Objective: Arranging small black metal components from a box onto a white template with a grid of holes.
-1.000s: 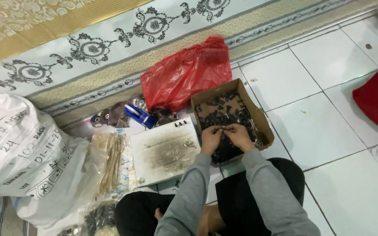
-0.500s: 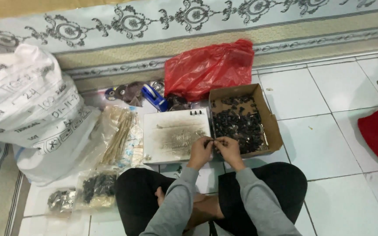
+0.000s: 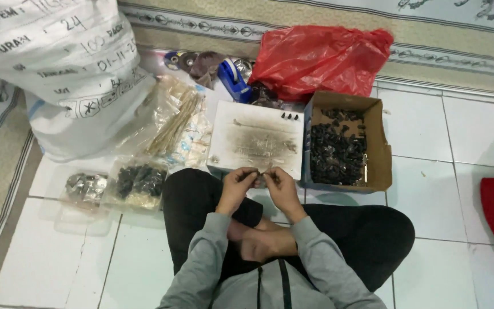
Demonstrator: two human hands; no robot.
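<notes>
Left hand [image 3: 236,184] and right hand [image 3: 281,186] fingers pinch one small dark part [image 3: 260,173], box [image 3: 373,143] at two o'clock; likely light, rigid, best gripped at its ends.

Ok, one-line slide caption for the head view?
Seated cross-legged, left hand and right hand pinch a small dark part beside a cardboard box of parts.

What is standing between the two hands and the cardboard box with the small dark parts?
Nothing visible. The left hand and right hand pinch a small piece just left of the cardboard box; only bare tile and the white board's corner lie between.
</notes>
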